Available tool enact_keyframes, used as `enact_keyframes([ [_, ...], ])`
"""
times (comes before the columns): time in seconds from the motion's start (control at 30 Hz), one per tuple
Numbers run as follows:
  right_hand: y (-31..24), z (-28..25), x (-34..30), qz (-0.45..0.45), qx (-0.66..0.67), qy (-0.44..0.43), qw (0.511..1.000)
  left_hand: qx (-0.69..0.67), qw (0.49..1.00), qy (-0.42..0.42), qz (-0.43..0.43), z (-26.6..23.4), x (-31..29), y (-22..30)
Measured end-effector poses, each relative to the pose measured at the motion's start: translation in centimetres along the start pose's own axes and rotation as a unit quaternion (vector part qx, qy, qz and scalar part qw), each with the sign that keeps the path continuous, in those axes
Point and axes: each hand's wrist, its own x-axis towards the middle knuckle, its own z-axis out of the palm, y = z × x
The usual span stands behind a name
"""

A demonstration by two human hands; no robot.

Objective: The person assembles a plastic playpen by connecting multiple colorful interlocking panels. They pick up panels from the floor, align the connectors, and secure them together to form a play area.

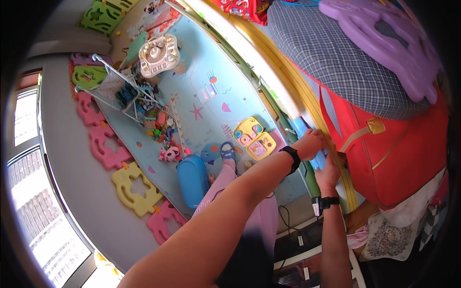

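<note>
A long, narrow white-and-blue piece (301, 126) runs along the right edge of the play mat; I cannot make out its kind. My left hand (309, 143), with a black wristband, is closed over its blue part. Just nearer to me, my right hand (328, 173) closes around the same blue part; a dark band with a white tag is on that wrist. Some fingers of both hands are hidden. Close by on the mat lies an open yellow toy case (253, 138) with pink and blue pieces.
The light-blue play mat (206, 122) bears a blue lidded bin (189, 180), a toy heap (161, 124), a white folding frame (117, 86) and a round activity toy (159, 55). Coloured fence panels (109, 148) line the left. A red bag (389, 158) and checked cushion (336, 50) crowd the right.
</note>
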Motion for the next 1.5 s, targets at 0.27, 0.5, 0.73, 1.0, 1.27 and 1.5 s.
enact_keyframes([
  [0.27,1.1,-1.7,1.5,-0.076,0.015,0.05,0.996,-0.031,0.975,0.219,-0.01,-2.9,-6.9,-0.5],
  [0.5,-0.7,-0.6,-0.7,-0.027,0.065,0.016,0.997,0.001,0.933,0.092,-0.347,-10.6,-26.2,-10.6],
  [0.73,0.1,-0.6,0.6,-0.034,0.042,0.058,0.997,0.298,0.876,0.371,-0.08,-26.9,-12.0,-16.0],
  [1.0,-3.2,0.8,-3.2,-0.042,0.086,0.033,0.995,0.456,0.884,0.069,-0.077,-31.7,-6.8,-22.3],
  [1.27,-5.7,3.9,-7.5,-0.057,0.131,-0.006,0.99,0.427,0.895,-0.097,-0.087,-32.5,-13.2,-22.7],
  [1.5,-6.0,4.6,-10.9,0.004,0.123,-0.077,0.989,0.426,0.887,-0.142,-0.112,-30.7,-15.8,-20.7],
])
